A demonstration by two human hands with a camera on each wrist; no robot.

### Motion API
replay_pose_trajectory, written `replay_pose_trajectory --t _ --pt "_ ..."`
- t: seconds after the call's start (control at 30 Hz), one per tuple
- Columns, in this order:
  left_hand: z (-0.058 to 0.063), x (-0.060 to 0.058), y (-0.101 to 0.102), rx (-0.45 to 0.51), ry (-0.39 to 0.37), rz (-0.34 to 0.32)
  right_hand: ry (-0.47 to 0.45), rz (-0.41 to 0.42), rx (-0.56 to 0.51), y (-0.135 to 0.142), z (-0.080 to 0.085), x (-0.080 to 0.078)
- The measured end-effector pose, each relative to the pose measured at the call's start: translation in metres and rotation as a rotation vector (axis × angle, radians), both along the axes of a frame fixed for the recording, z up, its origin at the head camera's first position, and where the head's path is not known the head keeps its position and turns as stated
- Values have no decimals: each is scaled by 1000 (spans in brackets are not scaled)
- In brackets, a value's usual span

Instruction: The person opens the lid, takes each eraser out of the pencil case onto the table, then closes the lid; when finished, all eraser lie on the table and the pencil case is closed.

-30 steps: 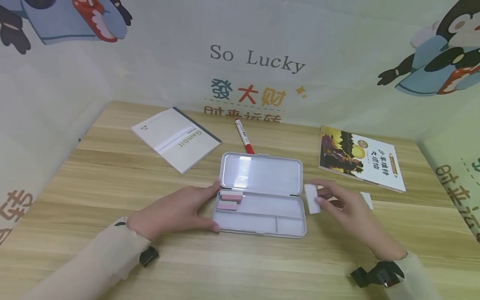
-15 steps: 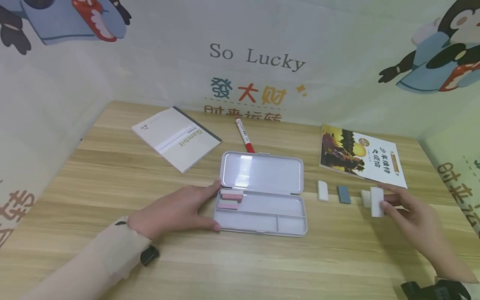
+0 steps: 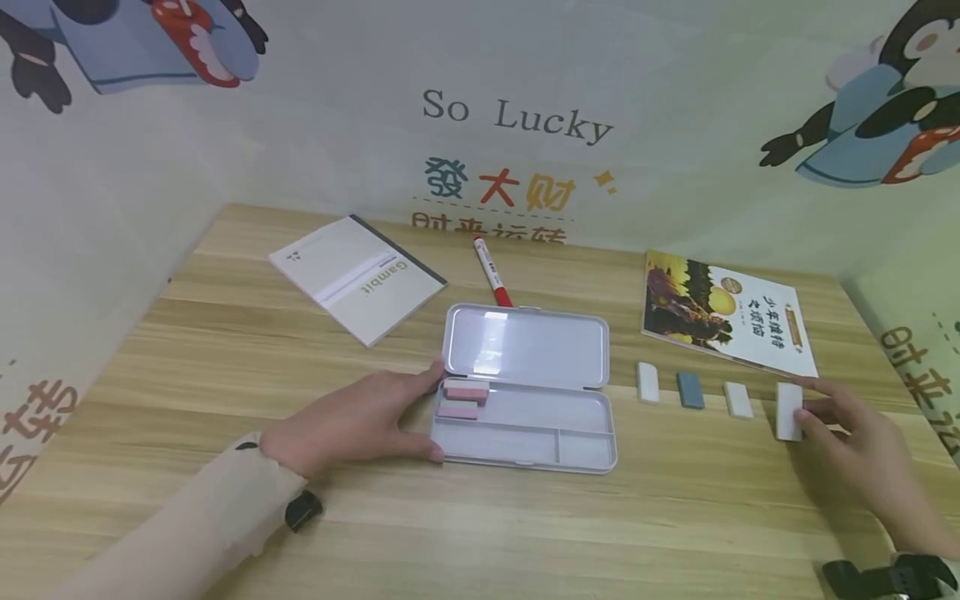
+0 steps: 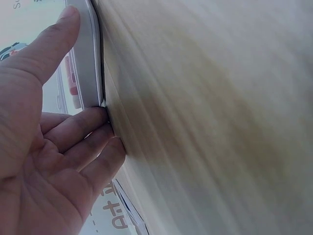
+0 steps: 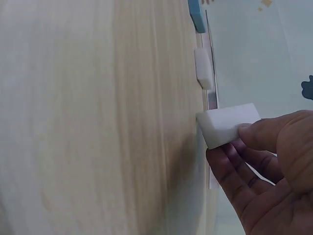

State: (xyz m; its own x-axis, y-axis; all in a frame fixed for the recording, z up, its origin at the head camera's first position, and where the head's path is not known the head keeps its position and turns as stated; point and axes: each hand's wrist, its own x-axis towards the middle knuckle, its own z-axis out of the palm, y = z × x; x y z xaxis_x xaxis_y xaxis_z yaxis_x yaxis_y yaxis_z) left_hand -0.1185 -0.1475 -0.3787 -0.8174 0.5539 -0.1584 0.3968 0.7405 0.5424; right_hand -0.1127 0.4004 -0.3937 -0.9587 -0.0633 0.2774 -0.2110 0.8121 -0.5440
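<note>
An opened white pencil case [image 3: 495,442] lies mid-table, two pink-and-white erasers [image 3: 465,392] in the left of its rear compartment. At its left end my left hand [image 3: 360,417] holds it, thumb by the front corner and fingers by the hinge corner. On the right, my right hand [image 3: 862,442] pinches a white eraser [image 5: 227,122] between thumb and fingers, close over the table. Leftward from that eraser runs a row: a white eraser [image 3: 738,400], a blue-grey eraser [image 3: 690,390] and another white eraser [image 3: 647,382] with a rounded corner.
Behind the row lies a book with a picture cover [image 3: 727,312]. A notebook [image 3: 360,279] sits at the back left, and a red-and-white marker [image 3: 491,271] just behind the case lid. A printed cloth wall [image 3: 517,58] encloses the table's back and sides.
My right hand has moved right from beside the case, carrying the white eraser past the other erasers to the row's right end. My left hand has stayed at the case.
</note>
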Motion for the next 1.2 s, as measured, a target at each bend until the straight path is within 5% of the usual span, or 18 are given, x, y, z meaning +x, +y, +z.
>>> replay_pose_trajectory --t 0.33,1.2 --pt "1 -1 1 -2 -21 15 -96 -51 115 5 -1 -8" --pt "-1 -1 1 5 -25 12 -238 20 204 12 -1 -25"
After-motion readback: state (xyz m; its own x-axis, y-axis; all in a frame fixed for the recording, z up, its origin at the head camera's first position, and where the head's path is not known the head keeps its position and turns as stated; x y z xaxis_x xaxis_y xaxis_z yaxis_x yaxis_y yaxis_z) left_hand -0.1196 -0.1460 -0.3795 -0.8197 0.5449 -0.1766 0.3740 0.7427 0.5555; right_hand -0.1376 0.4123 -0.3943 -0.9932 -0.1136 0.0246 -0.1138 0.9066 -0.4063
